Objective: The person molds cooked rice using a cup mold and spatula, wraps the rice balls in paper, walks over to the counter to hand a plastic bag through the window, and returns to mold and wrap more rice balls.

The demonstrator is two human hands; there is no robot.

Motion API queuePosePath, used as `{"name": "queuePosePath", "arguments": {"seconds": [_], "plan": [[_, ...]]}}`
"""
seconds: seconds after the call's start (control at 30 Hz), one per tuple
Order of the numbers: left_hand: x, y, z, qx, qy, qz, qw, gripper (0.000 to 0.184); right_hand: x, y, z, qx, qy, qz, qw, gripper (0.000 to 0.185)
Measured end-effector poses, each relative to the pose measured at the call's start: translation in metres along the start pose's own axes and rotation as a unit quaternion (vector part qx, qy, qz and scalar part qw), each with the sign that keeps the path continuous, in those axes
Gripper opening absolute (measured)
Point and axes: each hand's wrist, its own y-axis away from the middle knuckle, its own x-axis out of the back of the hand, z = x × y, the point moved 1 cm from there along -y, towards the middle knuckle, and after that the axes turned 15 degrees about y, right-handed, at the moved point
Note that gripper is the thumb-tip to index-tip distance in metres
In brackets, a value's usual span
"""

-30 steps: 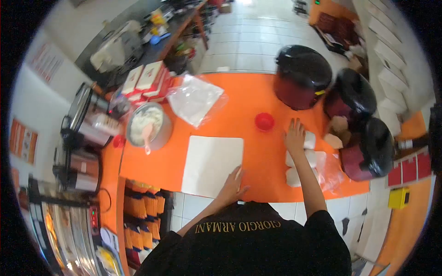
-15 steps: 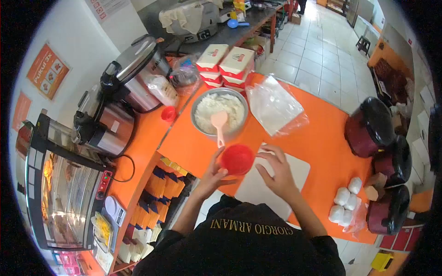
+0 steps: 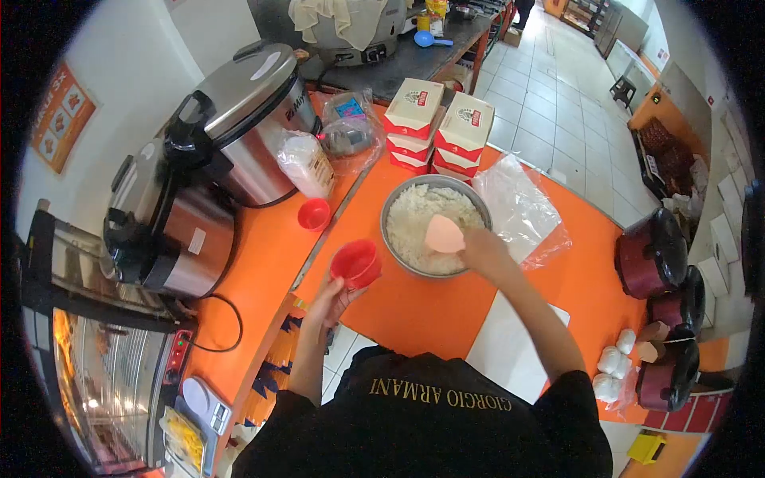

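My left hand [image 3: 325, 301] is closed around the lower side of a small red bowl [image 3: 356, 264], which is tilted over the orange table. My right hand [image 3: 483, 253] is at the right rim of a round metal bowl [image 3: 388, 239], closed on the handle of a pink rice paddle [image 3: 444, 234]. The paddle's blade is over the white rice [image 3: 418, 209] that fills much of the metal bowl. Most of the paddle's handle is hidden by my fingers. Below my right forearm lies a white board [image 3: 510, 350].
Stacked red and white boxes [image 3: 464, 125] stand behind the metal bowl, with clear plastic bags [image 3: 522, 207] to its right. A second red bowl [image 3: 314, 214] and large steel cookers [image 3: 255, 127] are on the left. White wrapped balls [image 3: 612, 362] and dark red cookers [image 3: 652, 255] are at the right.
My right hand has moved from beside the red bowl to the rice paddle and taken hold of it. My left hand has carried the red bowl to the left, away from the board.
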Motion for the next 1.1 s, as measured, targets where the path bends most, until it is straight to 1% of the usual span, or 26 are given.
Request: {"name": "queuePosePath", "arguments": {"seconds": [0.03, 0.07, 0.1, 0.13, 0.17, 0.2, 0.23, 0.27, 0.3, 0.33, 0.4, 0.47, 0.53, 0.63, 0.7, 0.77, 0.8, 0.83, 0.87, 0.9, 0.93, 0.97, 1.0, 1.03, 1.07, 1.1], "plan": [[0.007, -0.007, 0.003, -0.008, -0.060, -0.040, 0.997, 0.065, 0.034, -0.001, 0.008, -0.008, -0.045, -0.070, 0.996, 0.028], [0.012, -0.018, 0.005, -0.006, -0.055, -0.042, 0.998, 0.065, 0.055, -0.005, 0.014, -0.016, -0.089, -0.140, 0.986, 0.028], [0.013, -0.030, 0.009, -0.067, -0.207, -0.049, 0.975, 0.072, 0.058, -0.010, 0.019, -0.017, -0.085, -0.144, 0.986, 0.028], [0.014, -0.041, 0.012, -0.125, -0.354, -0.055, 0.925, 0.078, 0.059, -0.015, 0.024, 0.001, -0.068, -0.198, 0.978, 0.030], [0.014, -0.052, 0.014, -0.123, -0.349, -0.053, 0.928, 0.078, 0.058, -0.019, 0.026, 0.020, -0.052, -0.251, 0.966, 0.031], [0.011, -0.063, 0.015, -0.145, -0.473, -0.071, 0.866, 0.081, 0.054, -0.025, 0.027, 0.021, -0.050, -0.256, 0.965, 0.031], [0.008, -0.070, 0.016, -0.164, -0.589, -0.089, 0.786, 0.084, 0.048, -0.031, 0.027, 0.028, -0.072, -0.284, 0.956, 0.034], [0.005, -0.076, 0.013, -0.161, -0.587, -0.087, 0.788, 0.084, 0.042, -0.038, 0.027, 0.035, -0.094, -0.311, 0.945, 0.037], [-0.003, -0.080, 0.010, -0.164, -0.617, -0.097, 0.763, 0.085, 0.035, -0.044, 0.030, 0.037, -0.093, -0.314, 0.944, 0.037], [-0.009, -0.084, 0.009, -0.166, -0.646, -0.107, 0.738, 0.086, 0.028, -0.049, 0.033, 0.048, -0.124, -0.336, 0.933, 0.038], [-0.016, -0.088, 0.013, -0.148, -0.645, -0.100, 0.743, 0.086, 0.008, -0.057, 0.032, 0.060, -0.157, -0.362, 0.917, 0.039], [-0.022, -0.089, 0.014, -0.127, -0.645, -0.092, 0.748, 0.087, -0.011, -0.061, 0.020, 0.140, -0.154, -0.256, 0.944, 0.039], [-0.026, -0.087, 0.014, -0.117, -0.673, -0.067, 0.727, 0.089, -0.001, -0.066, -0.002, 0.139, -0.132, -0.257, 0.947, 0.039], [-0.025, -0.088, 0.013, -0.097, -0.690, -0.053, 0.716, 0.090, 0.007, -0.068, -0.023, 0.127, -0.085, -0.249, 0.956, 0.039], [-0.025, -0.087, 0.013, -0.099, -0.686, -0.060, 0.718, 0.090, 0.007, -0.060, -0.026, 0.116, -0.063, -0.244, 0.961, 0.039], [-0.024, -0.088, 0.014, -0.103, -0.682, -0.069, 0.721, 0.091, 0.009, -0.050, -0.024, 0.104, -0.147, -0.189, 0.965, 0.038], [-0.023, -0.088, 0.016, -0.101, -0.661, -0.078, 0.740, 0.091, 0.009, -0.045, -0.022, 0.102, -0.146, -0.188, 0.966, 0.038], [-0.023, -0.087, 0.017, -0.099, -0.638, -0.086, 0.759, 0.091, 0.010, -0.040, -0.018, 0.088, -0.180, -0.189, 0.961, 0.037], [-0.024, -0.087, 0.022, -0.101, -0.638, -0.086, 0.759, 0.091, 0.011, -0.037, -0.013, 0.076, -0.213, -0.190, 0.955, 0.036], [-0.032, -0.085, 0.032, -0.134, -0.642, -0.095, 0.749, 0.091, 0.015, -0.034, -0.007, 0.076, -0.212, -0.189, 0.956, 0.036], [-0.042, -0.083, 0.041, -0.167, -0.647, -0.105, 0.737, 0.091, 0.021, -0.030, 0.000, 0.060, -0.226, -0.161, 0.959, 0.031], [-0.052, -0.080, 0.046, -0.167, -0.647, -0.108, 0.736, 0.091, 0.029, -0.026, 0.005, 0.041, -0.241, -0.132, 0.961, 0.028], [-0.062, -0.078, 0.051, -0.187, -0.659, -0.105, 0.720, 0.090, 0.039, -0.024, 0.010, 0.037, -0.240, -0.129, 0.961, 0.028], [-0.071, -0.076, 0.054, -0.207, -0.670, -0.103, 0.705, 0.090, 0.053, -0.023, 0.016, 0.003, -0.195, -0.099, 0.976, 0.027], [-0.080, -0.076, 0.054, -0.208, -0.670, -0.108, 0.704, 0.090, 0.065, -0.023, 0.022, -0.031, -0.148, -0.068, 0.986, 0.027], [-0.091, -0.078, 0.050, -0.207, -0.664, -0.112, 0.710, 0.089, 0.073, -0.024, 0.026, -0.040, -0.042, -0.070, 0.996, 0.024]]}}
